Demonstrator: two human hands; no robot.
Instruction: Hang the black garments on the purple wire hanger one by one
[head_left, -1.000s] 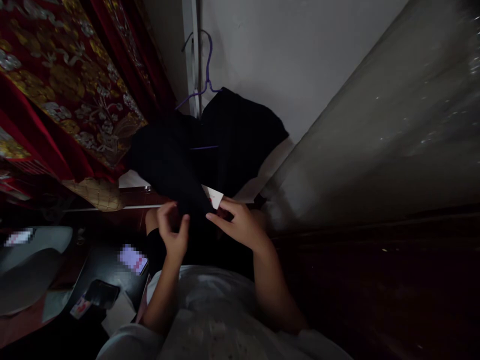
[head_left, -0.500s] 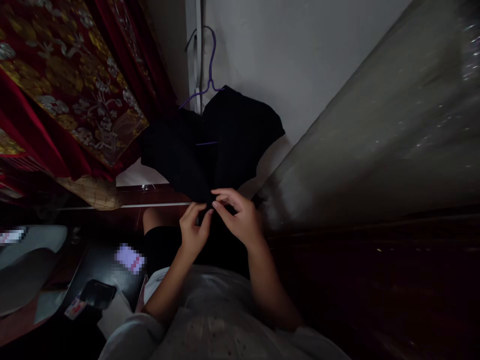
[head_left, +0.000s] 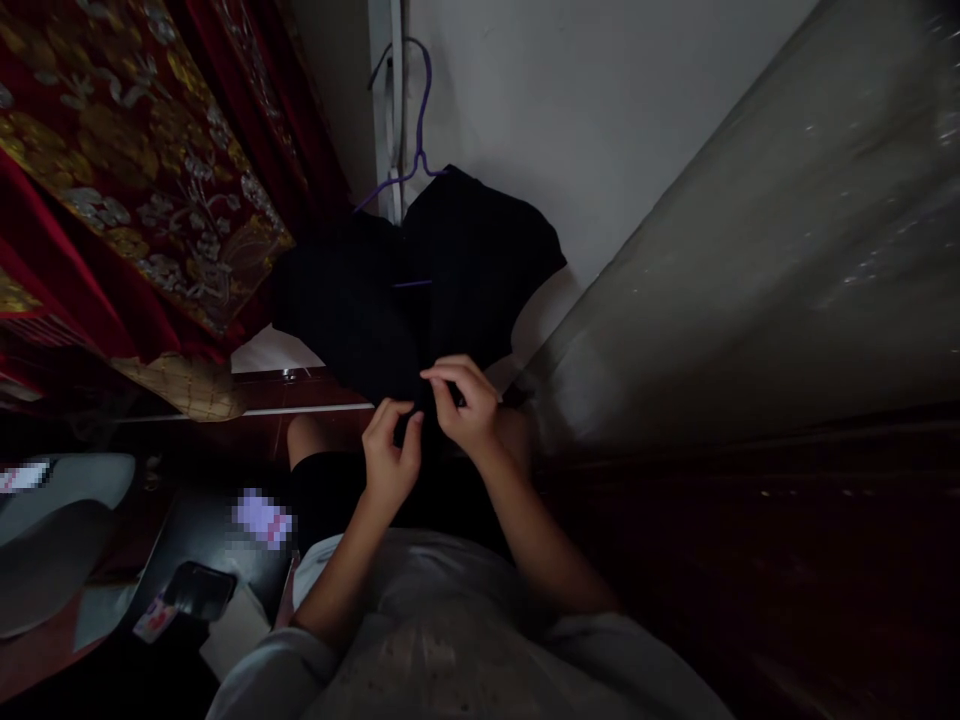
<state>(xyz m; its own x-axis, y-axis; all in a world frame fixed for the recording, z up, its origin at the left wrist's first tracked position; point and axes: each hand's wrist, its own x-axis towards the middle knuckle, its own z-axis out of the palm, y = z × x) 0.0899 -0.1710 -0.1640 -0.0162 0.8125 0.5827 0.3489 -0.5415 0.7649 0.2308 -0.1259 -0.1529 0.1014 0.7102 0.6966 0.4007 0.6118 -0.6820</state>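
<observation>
A black shirt (head_left: 487,240) hangs open at the front on a purple hanger (head_left: 424,110). At the lower end of its front opening, my left hand (head_left: 390,455) has thumb and fingers closed on the dark cloth. Slightly higher and to the right, my right hand (head_left: 465,400) pinches the shirt's front edge, thumb against index finger. The cloth is so dark that any button between the fingertips cannot be made out.
Red embroidered cloth (head_left: 187,200) hangs at the left. Plastic-like sheeting (head_left: 712,300) slants down on the right. A black stool-like surface (head_left: 217,530) at lower left carries a dark phone (head_left: 199,590). Behind the shirt is a pale wall (head_left: 600,100).
My right hand has moved up a little along the shirt's front edge, its fingers more bent. My left hand stays nearly in place.
</observation>
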